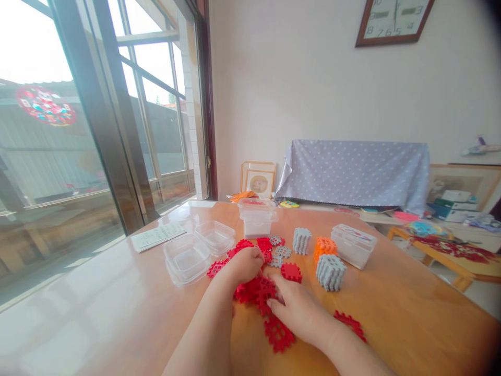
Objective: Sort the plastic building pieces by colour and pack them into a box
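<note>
Red interlocking plastic tiles with notched edges lie in a loose pile at the middle of the table. My left hand is over the pile's far side with its fingers curled; what they hold, if anything, is hidden. At the pile's right, my right hand has thumb and fingers closed on a red interlocking tile. Nearer me lies a red lattice tile, flat on the table. A solid-faced red tile and several small grey tiles lie beyond my right hand.
Grey tile stacks and an orange stack stand to the right, beside a lidded clear box. Clear containers and a paper booklet lie left. A stacked plastic tub stands behind the pile. Another red tile lies front right.
</note>
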`<action>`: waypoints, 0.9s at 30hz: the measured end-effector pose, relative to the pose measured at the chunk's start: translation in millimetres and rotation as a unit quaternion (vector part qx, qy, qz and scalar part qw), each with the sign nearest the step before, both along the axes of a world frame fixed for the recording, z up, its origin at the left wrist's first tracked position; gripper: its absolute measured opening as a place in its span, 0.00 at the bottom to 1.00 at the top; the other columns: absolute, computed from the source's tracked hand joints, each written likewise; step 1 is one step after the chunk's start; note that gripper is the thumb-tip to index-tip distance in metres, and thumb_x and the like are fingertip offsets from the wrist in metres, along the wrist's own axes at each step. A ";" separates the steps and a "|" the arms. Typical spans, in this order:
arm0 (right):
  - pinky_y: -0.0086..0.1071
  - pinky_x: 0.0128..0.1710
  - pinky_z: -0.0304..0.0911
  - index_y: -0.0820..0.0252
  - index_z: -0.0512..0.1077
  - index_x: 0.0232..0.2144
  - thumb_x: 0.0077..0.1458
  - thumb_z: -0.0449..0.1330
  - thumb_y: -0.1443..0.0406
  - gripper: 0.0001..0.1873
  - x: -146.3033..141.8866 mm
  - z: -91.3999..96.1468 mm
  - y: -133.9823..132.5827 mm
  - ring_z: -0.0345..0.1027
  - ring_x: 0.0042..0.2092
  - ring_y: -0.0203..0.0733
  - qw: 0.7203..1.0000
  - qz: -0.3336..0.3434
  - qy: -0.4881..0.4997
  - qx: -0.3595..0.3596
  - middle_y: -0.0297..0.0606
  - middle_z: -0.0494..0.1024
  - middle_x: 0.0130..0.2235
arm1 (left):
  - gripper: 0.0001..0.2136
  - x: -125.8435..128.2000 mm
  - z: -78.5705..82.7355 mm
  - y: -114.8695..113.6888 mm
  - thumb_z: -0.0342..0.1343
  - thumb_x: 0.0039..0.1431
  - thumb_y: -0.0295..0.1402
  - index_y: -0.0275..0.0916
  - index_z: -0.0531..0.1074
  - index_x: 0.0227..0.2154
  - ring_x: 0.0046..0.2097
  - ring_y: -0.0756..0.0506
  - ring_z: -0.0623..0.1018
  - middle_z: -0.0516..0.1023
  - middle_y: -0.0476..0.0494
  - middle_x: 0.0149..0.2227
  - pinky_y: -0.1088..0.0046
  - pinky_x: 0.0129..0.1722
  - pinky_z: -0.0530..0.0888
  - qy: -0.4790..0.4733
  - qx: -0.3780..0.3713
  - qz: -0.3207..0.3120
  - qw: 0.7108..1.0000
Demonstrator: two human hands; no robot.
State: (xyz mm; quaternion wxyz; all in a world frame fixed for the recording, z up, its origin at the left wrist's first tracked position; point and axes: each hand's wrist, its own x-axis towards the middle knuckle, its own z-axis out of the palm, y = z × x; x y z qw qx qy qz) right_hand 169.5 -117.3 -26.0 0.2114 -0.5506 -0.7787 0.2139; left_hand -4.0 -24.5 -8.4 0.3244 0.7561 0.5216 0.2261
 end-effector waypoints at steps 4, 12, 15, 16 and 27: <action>0.34 0.40 0.61 0.49 0.69 0.56 0.56 0.61 0.55 0.26 -4.3 3.3 -3.4 0.76 0.43 0.50 0.999 0.001 -0.044 0.000 0.40 0.82 0.41 | 0.12 -1.4 2.8 -0.7 0.48 0.52 0.27 0.36 0.76 0.34 0.24 0.49 0.70 0.78 0.46 0.24 0.75 0.26 0.64 -0.061 -0.056 0.007 0.997; 0.33 0.38 0.60 0.48 0.73 0.52 0.52 0.65 0.52 0.25 -5.1 7.4 -6.4 0.75 0.40 0.47 0.997 0.011 -0.070 -0.003 0.38 0.82 0.40 | 0.09 -18.1 1.4 20.6 0.50 0.53 0.29 0.36 0.75 0.32 0.28 0.48 0.72 0.78 0.44 0.27 0.74 0.27 0.64 -0.088 0.034 0.185 0.978; 0.31 0.35 0.59 0.47 0.72 0.53 0.52 0.65 0.53 0.26 -4.6 7.5 -6.9 0.74 0.39 0.45 0.998 0.025 -0.055 -0.002 0.37 0.81 0.43 | 0.10 -25.4 -5.1 28.6 0.50 0.53 0.29 0.38 0.75 0.34 0.32 0.45 0.74 0.78 0.44 0.29 0.73 0.31 0.66 -0.086 0.063 0.236 0.966; 0.30 0.36 0.59 0.46 0.71 0.56 0.53 0.64 0.53 0.28 -5.1 7.6 -7.4 0.74 0.40 0.45 0.998 0.030 -0.048 -0.001 0.37 0.81 0.45 | 0.10 -27.0 -7.4 30.2 0.50 0.54 0.29 0.38 0.75 0.35 0.33 0.45 0.75 0.79 0.43 0.30 0.72 0.32 0.67 -0.083 0.070 0.243 0.964; 0.31 0.38 0.58 0.48 0.71 0.56 0.52 0.65 0.56 0.28 -7.5 5.2 -9.3 0.73 0.41 0.45 0.999 0.035 -0.032 0.011 0.37 0.81 0.43 | 0.19 -22.9 -14.3 20.9 0.55 0.53 0.34 0.38 0.71 0.49 0.53 0.32 0.74 0.76 0.29 0.52 0.59 0.50 0.67 0.108 0.085 0.205 0.969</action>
